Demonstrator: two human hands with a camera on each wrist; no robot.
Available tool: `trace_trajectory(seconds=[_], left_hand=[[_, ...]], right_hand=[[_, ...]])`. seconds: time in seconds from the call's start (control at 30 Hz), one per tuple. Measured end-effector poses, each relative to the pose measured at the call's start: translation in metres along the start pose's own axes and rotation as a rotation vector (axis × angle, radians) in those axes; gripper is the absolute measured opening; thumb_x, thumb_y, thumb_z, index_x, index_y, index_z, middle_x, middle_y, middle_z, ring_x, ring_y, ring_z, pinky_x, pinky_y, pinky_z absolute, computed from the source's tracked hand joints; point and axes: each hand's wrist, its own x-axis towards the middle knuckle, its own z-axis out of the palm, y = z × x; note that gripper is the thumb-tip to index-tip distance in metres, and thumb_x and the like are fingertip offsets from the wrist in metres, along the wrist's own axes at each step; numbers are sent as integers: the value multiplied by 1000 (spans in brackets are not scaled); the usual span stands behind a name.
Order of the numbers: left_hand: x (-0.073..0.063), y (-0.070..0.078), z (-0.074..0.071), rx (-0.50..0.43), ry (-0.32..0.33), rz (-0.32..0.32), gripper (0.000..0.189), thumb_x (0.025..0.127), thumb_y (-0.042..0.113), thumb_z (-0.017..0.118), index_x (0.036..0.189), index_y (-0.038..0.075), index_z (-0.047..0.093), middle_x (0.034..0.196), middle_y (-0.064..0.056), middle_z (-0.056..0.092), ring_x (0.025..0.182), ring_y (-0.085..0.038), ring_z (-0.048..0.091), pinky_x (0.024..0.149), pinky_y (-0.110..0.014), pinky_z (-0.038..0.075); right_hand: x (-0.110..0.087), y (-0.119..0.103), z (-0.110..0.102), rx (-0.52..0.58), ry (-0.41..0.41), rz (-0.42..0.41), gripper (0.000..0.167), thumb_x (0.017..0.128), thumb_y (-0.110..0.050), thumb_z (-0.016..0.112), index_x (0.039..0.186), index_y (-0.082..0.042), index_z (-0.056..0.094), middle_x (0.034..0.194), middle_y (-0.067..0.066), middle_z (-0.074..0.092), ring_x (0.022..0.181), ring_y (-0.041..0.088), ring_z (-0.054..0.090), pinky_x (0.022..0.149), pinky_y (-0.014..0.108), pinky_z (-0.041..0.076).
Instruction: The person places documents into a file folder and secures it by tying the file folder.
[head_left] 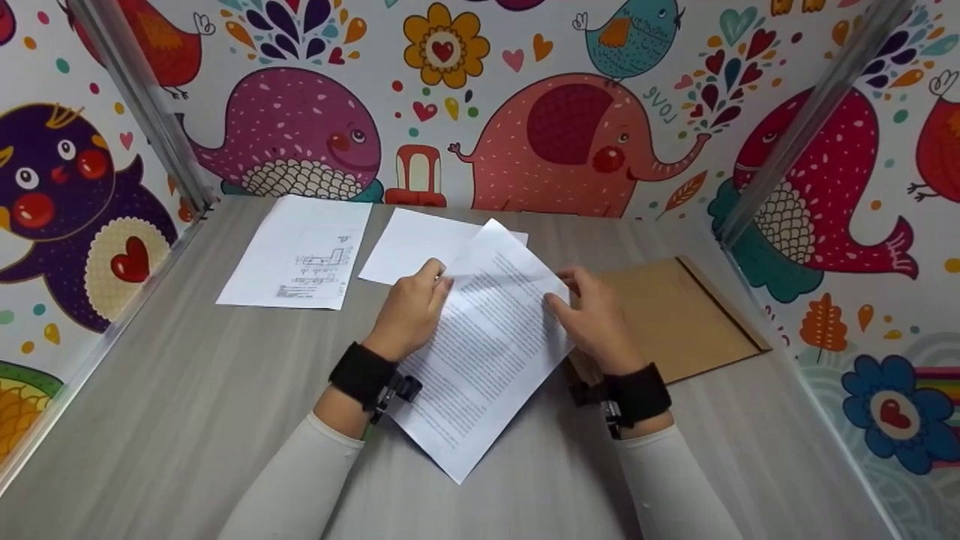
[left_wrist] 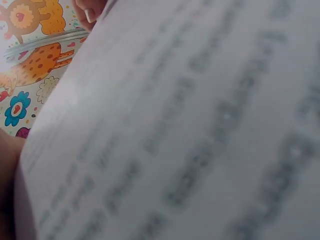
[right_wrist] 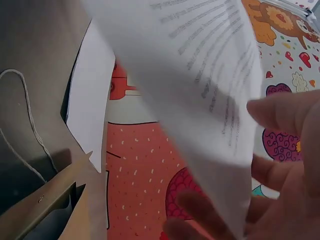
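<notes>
A sheet of paper (head_left: 495,322) with dense printed text is held up, tilted, by both hands. My left hand (head_left: 412,311) pinches its left edge, thumb on the printed face. Opposite, my right hand (head_left: 600,319) grips the right edge, with the thumb in front and the other fingers behind. In the left wrist view the blurred printed sheet (left_wrist: 165,130) fills most of the picture. The right wrist view shows the sheet (right_wrist: 215,90) bending beside the right thumb (right_wrist: 285,112), with fingers partly behind it.
A brown kraft envelope (head_left: 675,322) lies at the right; the right wrist view shows its string (right_wrist: 32,115). A blank-looking white sheet (head_left: 405,244) lies behind the held page. Farther left is a sheet with a line drawing (head_left: 292,251). Patterned walls enclose the grey table (head_left: 225,390).
</notes>
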Motion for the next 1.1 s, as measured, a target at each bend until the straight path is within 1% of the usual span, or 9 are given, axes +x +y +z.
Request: trace_trajectory(seconds=[0.1, 0.27, 0.47, 0.57, 0.7, 0.83, 0.93, 1.03, 1.1], left_hand=[[-1, 2, 0, -21, -17, 15, 21, 113, 22, 49, 106, 4, 57, 76, -8, 56, 69, -22, 53, 60, -32, 38], [0, 4, -4, -44, -41, 21, 18, 111, 21, 52, 108, 4, 59, 80, -10, 61, 72, -21, 54, 63, -32, 40], [3, 1, -16, -98, -25, -18, 19, 104, 23, 67, 111, 6, 64, 70, -1, 50, 65, -15, 45, 61, -29, 35], [4, -2, -21, -122, 16, -25, 19, 102, 23, 71, 110, 6, 66, 69, 2, 48, 63, -14, 45, 60, -28, 35], [4, -8, -23, -126, 141, -61, 19, 100, 23, 70, 110, 6, 66, 72, -2, 59, 66, -17, 53, 64, -30, 41], [4, -13, -20, -141, 303, -170, 31, 101, 29, 67, 119, 4, 63, 92, -11, 71, 84, -25, 65, 79, -39, 50], [5, -15, -16, -195, 362, -292, 44, 102, 31, 67, 132, 2, 56, 114, -17, 69, 106, -32, 65, 95, -44, 50], [7, -14, -13, -289, 320, -435, 54, 103, 35, 66, 142, 2, 49, 124, -20, 66, 108, -32, 65, 93, -41, 54], [8, -12, -11, -374, 249, -512, 58, 104, 37, 65, 146, 3, 47, 122, -21, 69, 96, -29, 71, 78, -34, 59]], right_hand=[[-1, 3, 0, 17, -41, -16, 41, 102, -30, 70, 138, -11, 64, 132, 13, 70, 117, 32, 65, 106, 53, 54], [1, 13, -1, 84, -72, -124, 25, 107, -22, 63, 128, -9, 68, 111, 12, 72, 94, 25, 64, 86, 39, 55], [7, 22, -9, 271, 6, -245, 13, 108, -4, 56, 103, 0, 67, 86, 9, 59, 75, 17, 52, 70, 27, 42], [8, 24, -16, 324, 58, -263, 14, 107, -1, 54, 99, 2, 66, 82, 6, 53, 70, 14, 48, 66, 25, 39], [10, 27, -25, 352, 105, -233, 16, 108, -2, 52, 102, 4, 66, 82, 6, 52, 68, 13, 49, 63, 25, 40], [12, 35, -33, 423, 156, -122, 19, 110, -7, 50, 109, 6, 65, 91, 11, 61, 72, 13, 58, 64, 25, 48], [13, 41, -36, 479, 213, -25, 22, 111, -12, 49, 115, 5, 63, 104, 14, 66, 79, 14, 65, 67, 27, 55], [14, 43, -36, 537, 273, 39, 26, 113, -16, 46, 122, 2, 62, 111, 14, 67, 82, 15, 69, 69, 26, 59], [14, 43, -34, 580, 295, 54, 27, 113, -17, 45, 126, 1, 61, 113, 13, 67, 83, 16, 71, 69, 26, 60]])
